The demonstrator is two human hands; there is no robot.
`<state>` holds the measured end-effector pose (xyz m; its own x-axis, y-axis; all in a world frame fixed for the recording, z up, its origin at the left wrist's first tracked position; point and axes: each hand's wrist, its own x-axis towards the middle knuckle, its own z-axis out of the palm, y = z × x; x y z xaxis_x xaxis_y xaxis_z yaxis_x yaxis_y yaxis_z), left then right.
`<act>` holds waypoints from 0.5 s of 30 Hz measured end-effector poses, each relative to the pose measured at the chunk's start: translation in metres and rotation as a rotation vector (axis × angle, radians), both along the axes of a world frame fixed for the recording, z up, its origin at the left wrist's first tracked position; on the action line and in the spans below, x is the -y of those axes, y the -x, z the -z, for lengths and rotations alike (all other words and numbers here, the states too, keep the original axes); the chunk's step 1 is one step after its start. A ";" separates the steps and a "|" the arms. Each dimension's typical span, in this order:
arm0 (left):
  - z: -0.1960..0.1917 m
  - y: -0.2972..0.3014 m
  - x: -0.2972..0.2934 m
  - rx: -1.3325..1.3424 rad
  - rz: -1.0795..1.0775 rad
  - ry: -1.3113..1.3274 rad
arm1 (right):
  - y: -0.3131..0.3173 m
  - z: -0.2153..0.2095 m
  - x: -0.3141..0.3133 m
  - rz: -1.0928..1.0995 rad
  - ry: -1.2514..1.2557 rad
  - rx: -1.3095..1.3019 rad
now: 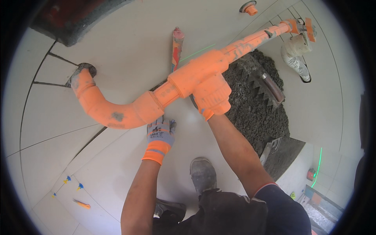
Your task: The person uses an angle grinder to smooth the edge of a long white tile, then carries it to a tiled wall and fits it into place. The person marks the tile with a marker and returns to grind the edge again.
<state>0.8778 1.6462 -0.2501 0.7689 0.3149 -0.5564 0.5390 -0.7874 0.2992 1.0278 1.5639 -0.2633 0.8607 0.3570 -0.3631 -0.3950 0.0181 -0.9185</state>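
My left hand, in a grey glove with an orange cuff, is low over the pale tiles. Its fingers look bent, but the tips and whatever they grip are hidden behind an orange drainpipe crossing in front. My right hand reaches behind the pipe's tee fitting; only a bit of glove and orange cuff shows, its fingers hidden. To the right of it, a notched trowel with a dark handle rests on a heap of grey mortar. A long, narrow red and pink object lies beyond the pipe.
A small trowel sits by the mortar's near edge. White bent pipe rises at far right. A small device stands by a green laser line. Blue and yellow clips and an orange tool lie at lower left.
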 end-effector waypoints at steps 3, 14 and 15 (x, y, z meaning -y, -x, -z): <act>0.002 0.000 0.000 0.007 0.013 -0.013 | 0.011 -0.019 0.011 0.003 -0.094 0.156; -0.003 -0.001 -0.001 0.008 -0.019 0.009 | -0.001 0.025 0.002 -0.013 -0.038 0.043; -0.003 0.000 -0.001 0.000 -0.030 0.022 | -0.001 0.032 0.005 -0.029 -0.023 0.058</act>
<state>0.8780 1.6468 -0.2469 0.7593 0.3258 -0.5633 0.5624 -0.7640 0.3161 1.0289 1.5593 -0.2951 0.8690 0.3899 -0.3045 -0.3420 0.0289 -0.9392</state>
